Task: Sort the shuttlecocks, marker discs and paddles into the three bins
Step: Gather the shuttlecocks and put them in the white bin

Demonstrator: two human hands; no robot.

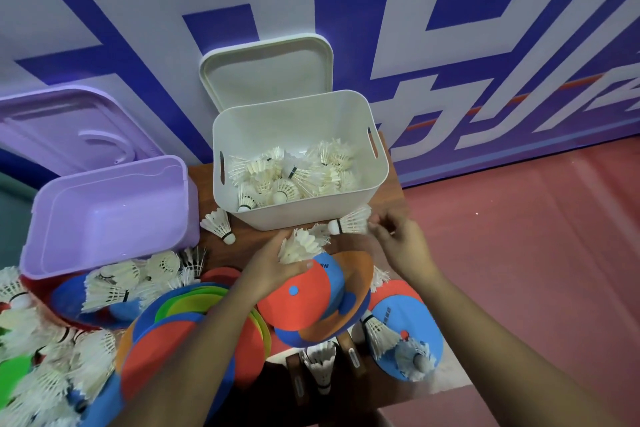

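**A:** What have the fingers got?

**B:** The right hand (398, 243) pinches one shuttlecock (351, 221) by its feather skirt. The cork points left, just outside the front right corner of the white bin (294, 217). The left hand (273, 269) cups a small bunch of shuttlecocks (301, 248) from beneath, thumb curled round them, just in front of the bin's front wall.

**A:** How will they handle?

**B:** Almost weightless, I'd judge, and the feathers bend or crush easily. The cork is the firm part to take. A loose hold on the skirt works too, with no squeezing.

**A:** And the way in?

**B:** The white bin is open, its lid propped behind it, and it is already part full of shuttlecocks. Its rim looks higher than both hands, so they would have to lift over the front wall before letting go. Nothing hangs above the opening.

**A:** Around them?

**B:** Discs (298, 302) and paddle handles (351, 354) are heaped under the wrists. One loose shuttlecock (220, 224) lies on the table (242, 239) between the white bin and the purple bin (86, 263), which shows nothing inside.
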